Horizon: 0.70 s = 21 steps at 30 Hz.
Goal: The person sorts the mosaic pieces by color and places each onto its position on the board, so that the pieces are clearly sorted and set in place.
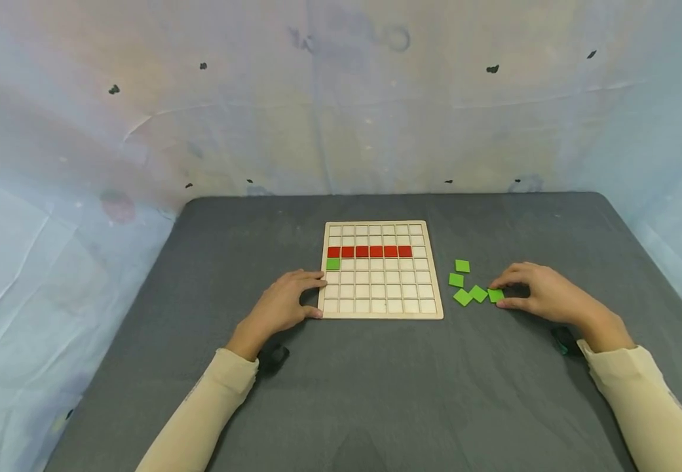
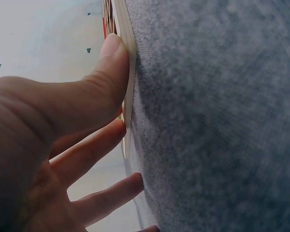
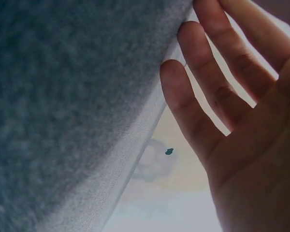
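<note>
Cream sleeves [image 1: 200,410] lie nearest. The left hand [image 1: 282,301], fingers loosely spread, touches the grid board's [image 1: 377,277] left edge; the right hand [image 1: 544,293] pinches 1 green tile [image 1: 496,295], of 5 beside the board. Picking up seems in hand; a lift is called for.

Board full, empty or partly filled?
Partly filled: the board holds six red tiles and one green tile; the rest looks bare.

A gray table [image 1: 405,380] with rounded far corners stands in soft light before a pale, wrinkled cloth [image 1: 341,124] speckled with small dark marks [image 1: 492,69], the fabric rising behind the table and hanging along its left and right sides.
</note>
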### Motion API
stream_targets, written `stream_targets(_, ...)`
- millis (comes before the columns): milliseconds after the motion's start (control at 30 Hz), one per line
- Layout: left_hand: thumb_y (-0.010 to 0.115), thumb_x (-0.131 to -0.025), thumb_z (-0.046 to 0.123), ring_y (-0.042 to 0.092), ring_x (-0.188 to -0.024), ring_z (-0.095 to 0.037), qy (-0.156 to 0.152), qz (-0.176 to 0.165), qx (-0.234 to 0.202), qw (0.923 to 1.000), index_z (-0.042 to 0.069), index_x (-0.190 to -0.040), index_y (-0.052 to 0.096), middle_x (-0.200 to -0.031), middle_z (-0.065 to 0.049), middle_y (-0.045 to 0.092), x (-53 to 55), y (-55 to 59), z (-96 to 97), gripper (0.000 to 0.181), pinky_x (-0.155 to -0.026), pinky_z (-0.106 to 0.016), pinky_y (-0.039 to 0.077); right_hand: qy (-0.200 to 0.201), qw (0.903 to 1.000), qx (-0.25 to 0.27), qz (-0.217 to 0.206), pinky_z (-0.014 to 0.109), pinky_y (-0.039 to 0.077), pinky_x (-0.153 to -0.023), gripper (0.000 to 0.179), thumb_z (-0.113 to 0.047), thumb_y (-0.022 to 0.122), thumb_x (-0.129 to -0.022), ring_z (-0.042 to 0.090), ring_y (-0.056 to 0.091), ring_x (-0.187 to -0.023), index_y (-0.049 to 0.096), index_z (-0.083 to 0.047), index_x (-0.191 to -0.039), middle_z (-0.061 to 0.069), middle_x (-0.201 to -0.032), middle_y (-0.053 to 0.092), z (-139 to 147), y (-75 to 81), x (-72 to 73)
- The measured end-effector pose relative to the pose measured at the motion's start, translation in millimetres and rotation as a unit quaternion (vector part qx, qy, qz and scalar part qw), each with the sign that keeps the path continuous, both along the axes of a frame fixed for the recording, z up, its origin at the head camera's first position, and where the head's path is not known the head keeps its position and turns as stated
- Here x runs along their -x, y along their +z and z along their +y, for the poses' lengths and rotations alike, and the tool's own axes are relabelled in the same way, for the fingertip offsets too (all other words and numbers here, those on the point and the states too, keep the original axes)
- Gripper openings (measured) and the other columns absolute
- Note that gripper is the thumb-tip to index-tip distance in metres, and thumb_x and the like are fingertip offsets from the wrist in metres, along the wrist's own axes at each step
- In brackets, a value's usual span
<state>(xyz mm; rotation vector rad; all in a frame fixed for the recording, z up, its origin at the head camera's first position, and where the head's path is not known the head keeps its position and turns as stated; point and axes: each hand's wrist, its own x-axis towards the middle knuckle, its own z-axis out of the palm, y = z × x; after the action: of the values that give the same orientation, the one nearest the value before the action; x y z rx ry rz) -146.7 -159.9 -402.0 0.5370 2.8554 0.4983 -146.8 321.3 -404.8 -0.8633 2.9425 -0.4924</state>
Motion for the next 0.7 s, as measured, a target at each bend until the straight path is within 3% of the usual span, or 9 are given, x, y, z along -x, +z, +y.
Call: stream_targets(700, 0.083, -0.079, 0.035, 0.038, -0.146, -0.031, 0.003, 0.002, 0.003, 1.0000, 0.019, -0.141, 0.059, -0.155, 0.001, 0.046, -1.5, 0.6, 0.9, 0.068, -0.116, -0.057, 0.036, -0.021, 0.9997, 0.007, -0.005, 0.032, 0.052, -0.071, 0.024, -0.027, 0.077, -0.088, 0.008, 0.061, -0.089, 0.074, -0.024, -0.112, -0.009, -0.107, 0.067, 0.0, 0.3, -2.5)
